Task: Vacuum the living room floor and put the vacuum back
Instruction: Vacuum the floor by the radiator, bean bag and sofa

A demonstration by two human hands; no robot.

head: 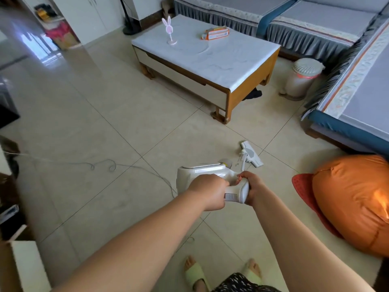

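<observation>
Both hands on the white stick vacuum [202, 173], centre of frame, slightly below middle. Left hand [207, 191] wraps the handle from the left, fingers curled round it. Right hand [250, 186] grips the handle's right side, thumb over the top, fingers closed around it. Vacuum body sits just above the hands; its wand runs away up-right to the floor head [251, 153], which lies flat on the tiled floor [94, 127] just above the hands. A thin power cord [101, 165] trails from the vacuum leftward across the tiles, looped once, toward the left edge.

Lower centre: two feet in pale green slippers [194, 272]. Right of frame: orange beanbag [355, 203] lying on a red mat [303, 186]. Upper centre: wooden coffee table [210, 57] with white top, carrying a pink rabbit-eared stand [169, 30] and an orange box [214, 33]. White lidded bin [302, 79] stands right of the table, beside the grey-blue sofa [315, 22] that fills the upper right.
</observation>
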